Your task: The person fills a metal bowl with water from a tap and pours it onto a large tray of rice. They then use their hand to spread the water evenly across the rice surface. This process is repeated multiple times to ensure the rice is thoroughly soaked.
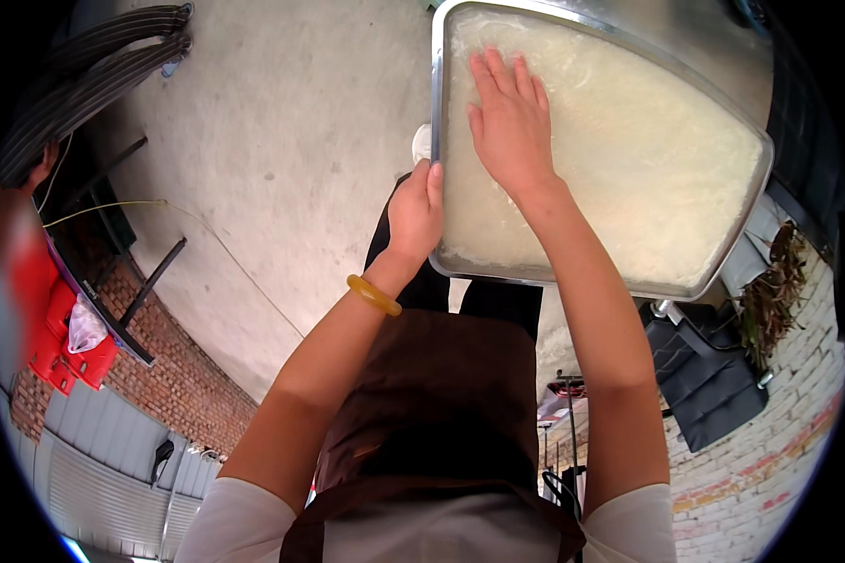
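A large metal tray (436,84) with a raised rim stands at the upper right. In it spreads a wet-looking, pale white layer (648,159) that resembles soaked rice; single grains are too small to tell. My left hand (415,214) is closed on the tray's left rim, thumb along the top, and a yellow bangle (374,295) sits on that wrist. Over the left part of the white layer, my right hand (514,127) lies palm down with its fingers stretched out. Whether its palm presses into the layer is hidden from above.
A black padded chair (714,375) stands by a white brick wall (770,450) on the right, near dried plants (775,291). At the far left another person's striped sleeve or trouser leg (94,66) shows. Red stools (66,347) and a thin cord (225,253) are also on the left.
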Demonstrator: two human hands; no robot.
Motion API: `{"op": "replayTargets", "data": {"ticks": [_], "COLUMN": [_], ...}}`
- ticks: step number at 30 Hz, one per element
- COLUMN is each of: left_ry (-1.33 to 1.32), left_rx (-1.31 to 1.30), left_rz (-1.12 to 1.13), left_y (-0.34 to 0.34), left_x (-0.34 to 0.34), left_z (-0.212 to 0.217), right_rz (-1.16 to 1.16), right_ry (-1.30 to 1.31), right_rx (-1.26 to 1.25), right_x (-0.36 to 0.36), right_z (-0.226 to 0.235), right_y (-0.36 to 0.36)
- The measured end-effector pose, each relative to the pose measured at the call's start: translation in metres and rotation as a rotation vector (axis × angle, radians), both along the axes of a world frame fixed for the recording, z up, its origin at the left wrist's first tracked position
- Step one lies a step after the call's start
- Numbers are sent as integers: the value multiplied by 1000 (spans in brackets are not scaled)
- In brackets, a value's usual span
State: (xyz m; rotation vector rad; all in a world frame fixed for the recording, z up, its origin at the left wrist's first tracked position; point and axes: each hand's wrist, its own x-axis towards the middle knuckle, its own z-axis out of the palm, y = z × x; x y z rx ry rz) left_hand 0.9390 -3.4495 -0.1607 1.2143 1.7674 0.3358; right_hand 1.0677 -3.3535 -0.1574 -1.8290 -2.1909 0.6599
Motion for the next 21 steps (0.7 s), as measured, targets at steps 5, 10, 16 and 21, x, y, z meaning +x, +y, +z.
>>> {"op": "replayTargets", "data": {"ticks": [5,10,16,21], "left_ry": [-50,-128,-149,-139], "left_rx": [36,55,15,-59], "left_rz": [-44,-45,7,-18], "left_y": [4,3,2,6], "left_x": [0,-8,-8,2], "left_z": [0,-6,-4,-2], "right_rz": [101,170,214,197], "right_ry": [-39,-65,-84,-73], "right_rx": [-32,-142,-168,-240], "right_x": [-2,-5,-4,10], "right_z": [5,14,24,28], "right_y": [-27,-65,-106,-134]}}
